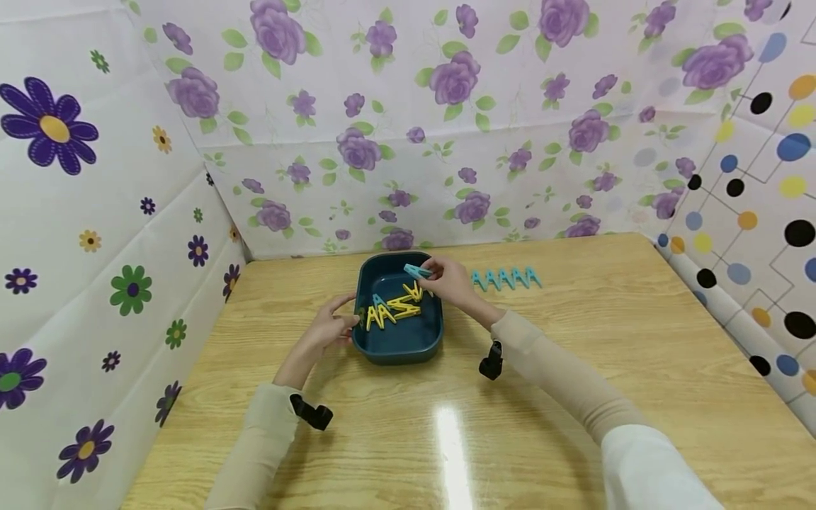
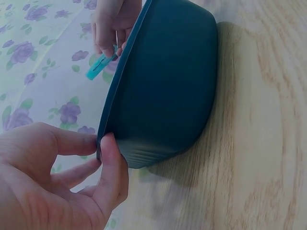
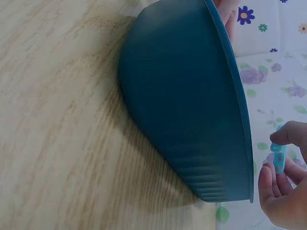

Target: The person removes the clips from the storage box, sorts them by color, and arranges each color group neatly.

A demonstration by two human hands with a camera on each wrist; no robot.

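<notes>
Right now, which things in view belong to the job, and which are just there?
Likely the job:
left hand, gripping the tub
right hand, pinching a blue clothespin
yellow clothespins and a blue one in the tub
row of blue clothespins right of the tub

Just there:
table
patterned wall covering
wrist cameras

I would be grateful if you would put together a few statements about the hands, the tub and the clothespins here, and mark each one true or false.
1. The left hand pinches the rim of the dark blue tub. True.
2. The right hand is empty. False: it pinches a light-blue clothespin.
3. Yellow clothespins lie inside the tub. True.
4. The lined-up clothespins to the right of the tub are yellow. False: they are light blue.
5. The tub stands upright on the wooden table. True.
</notes>
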